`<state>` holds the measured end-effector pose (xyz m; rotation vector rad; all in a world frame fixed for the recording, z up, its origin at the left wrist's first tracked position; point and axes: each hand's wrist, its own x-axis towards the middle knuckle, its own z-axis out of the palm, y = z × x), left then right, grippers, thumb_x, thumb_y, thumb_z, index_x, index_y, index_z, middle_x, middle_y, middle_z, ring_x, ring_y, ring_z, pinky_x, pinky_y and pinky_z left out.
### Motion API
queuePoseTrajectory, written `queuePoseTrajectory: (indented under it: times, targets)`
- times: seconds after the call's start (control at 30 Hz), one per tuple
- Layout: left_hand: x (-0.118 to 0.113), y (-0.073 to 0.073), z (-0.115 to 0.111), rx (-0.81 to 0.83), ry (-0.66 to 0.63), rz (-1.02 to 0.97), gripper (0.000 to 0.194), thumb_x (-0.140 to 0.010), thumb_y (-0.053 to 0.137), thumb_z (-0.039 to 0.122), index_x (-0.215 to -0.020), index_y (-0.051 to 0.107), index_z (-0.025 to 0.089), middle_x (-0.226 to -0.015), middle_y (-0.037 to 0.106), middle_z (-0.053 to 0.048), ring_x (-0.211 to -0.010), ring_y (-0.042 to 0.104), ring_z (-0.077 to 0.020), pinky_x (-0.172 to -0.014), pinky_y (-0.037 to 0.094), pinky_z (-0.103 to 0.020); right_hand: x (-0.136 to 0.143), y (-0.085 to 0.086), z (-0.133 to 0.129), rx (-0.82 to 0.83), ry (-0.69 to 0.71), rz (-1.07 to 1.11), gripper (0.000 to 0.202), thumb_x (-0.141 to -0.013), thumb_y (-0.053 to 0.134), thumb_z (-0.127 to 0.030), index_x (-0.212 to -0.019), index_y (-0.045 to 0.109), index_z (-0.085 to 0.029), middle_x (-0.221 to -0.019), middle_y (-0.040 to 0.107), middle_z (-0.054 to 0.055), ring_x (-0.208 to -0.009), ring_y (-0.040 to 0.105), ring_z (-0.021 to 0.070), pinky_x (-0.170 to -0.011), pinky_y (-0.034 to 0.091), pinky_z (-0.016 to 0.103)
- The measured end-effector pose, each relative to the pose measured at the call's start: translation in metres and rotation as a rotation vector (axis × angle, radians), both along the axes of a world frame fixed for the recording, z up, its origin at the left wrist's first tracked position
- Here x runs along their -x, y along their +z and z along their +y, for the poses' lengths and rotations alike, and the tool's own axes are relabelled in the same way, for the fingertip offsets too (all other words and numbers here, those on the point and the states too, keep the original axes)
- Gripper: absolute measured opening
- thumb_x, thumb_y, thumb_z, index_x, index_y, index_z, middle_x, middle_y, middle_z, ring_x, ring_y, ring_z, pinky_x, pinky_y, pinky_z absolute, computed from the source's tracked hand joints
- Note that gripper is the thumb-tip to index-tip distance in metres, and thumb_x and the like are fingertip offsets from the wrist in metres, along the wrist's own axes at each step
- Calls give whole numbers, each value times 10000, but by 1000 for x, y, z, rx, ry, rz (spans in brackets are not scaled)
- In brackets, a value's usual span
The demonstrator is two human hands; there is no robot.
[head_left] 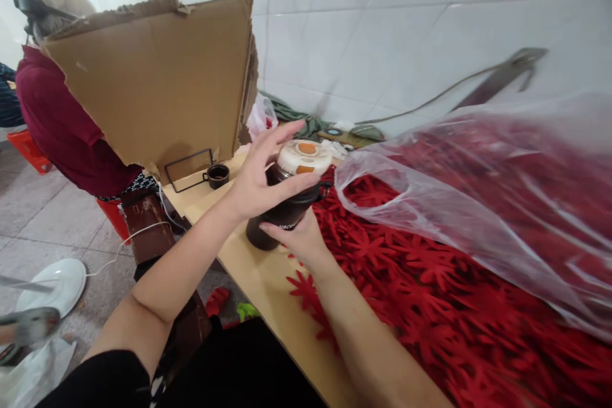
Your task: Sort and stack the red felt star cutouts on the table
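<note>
Flask (pixel 282 211), dark-bodied, is held between both hands over the near part of the table (pixel 261 287). The left hand (pixel 258 178) has its fingers spread around the pale lid (pixel 304 155), thumb across the near side; the right hand (pixel 304 237) has its fingers wrapped about the body, lower down. Red flower-like cutouts (pixel 368 248) lie just beside it, partly under a clear plastic bag (pixel 444 217). A small black cup (pixel 218 177) sits near the cardboard (pixel 157 76).

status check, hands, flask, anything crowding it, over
Left hand spread around pale lid. Right hand gripping dark flask low on its body. Red cutouts and clear plastic bag crowding the right side.
</note>
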<state>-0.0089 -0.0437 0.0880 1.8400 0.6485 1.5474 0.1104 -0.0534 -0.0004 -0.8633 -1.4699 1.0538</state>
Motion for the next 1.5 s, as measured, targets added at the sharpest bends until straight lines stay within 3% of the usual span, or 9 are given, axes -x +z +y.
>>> queuePoseTrajectory:
  times: [0.33,0.53,0.7,0.87,0.97,1.17,1.27,1.37,1.5]
  targets:
    - [13,11,13,-282,93,267,340,-694,628,430,-964,625,223,-1069,560,-71,-1127,450,-253,-1056,254,-453,0,-2,0,0,-23,16,713,-518,774,-304,-1137,445,-175,-1177,560,134,-1126,513,261,-990,385,446]
    - [3,2,16,-180,76,187,417,-681,578,572,-909,597,223,-983,584,-54,-1105,459,-268,-1052,242,-504,-1,-4,0,13,-43,-1,690,-508,781,-318,-1112,477,-180,-1082,613,110,-1063,553,251,-981,393,447]
    - [-3,-1,10,-114,58,87,421,-771,521,501,-1065,526,200,-1098,543,-75,-1086,499,-250,-987,357,-419,0,-8,2,7,-26,20,652,-495,791,-316,-1066,509,-178,-1073,620,106,-1013,578,246,-952,421,443]
    - [-17,-1,5,43,98,-103,440,-864,353,498,-1215,432,244,-1189,511,-20,-1172,457,-263,-946,350,-422,1,-9,0,54,-62,31,604,-478,791,-342,-992,525,-174,-1011,637,107,-921,606,249,-894,457,452]
    - [1,-19,6,87,316,-234,406,-847,382,507,-1131,498,240,-1140,555,-39,-1116,506,-232,-941,370,-412,1,-4,-2,65,-100,14,610,-447,799,-338,-964,520,-172,-977,649,116,-898,612,261,-856,479,456]
    - [91,-92,24,315,917,-143,249,-721,582,185,-967,581,145,-993,618,-97,-922,594,-179,-887,445,-365,2,7,-5,63,-101,66,514,-458,798,-325,-883,549,-181,-936,674,118,-835,639,262,-842,495,454]
    - [120,-110,42,399,938,118,277,-748,525,162,-1013,602,142,-991,660,-98,-903,617,-170,-881,453,-337,3,9,-3,38,-116,88,516,-447,802,-305,-886,563,-179,-935,680,109,-839,644,261,-845,499,457]
    - [131,-114,66,496,920,500,252,-779,491,206,-960,664,176,-1016,683,-71,-986,609,-189,-907,437,-310,3,12,-1,62,-137,62,487,-423,806,-282,-841,590,-161,-892,687,112,-805,650,271,-816,512,470]
    - [145,-116,98,553,934,636,272,-762,478,149,-931,690,171,-992,697,-69,-1007,609,-197,-907,438,-295,3,15,-1,74,-176,33,459,-406,806,-265,-808,608,-165,-834,693,99,-772,650,276,-773,530,473]
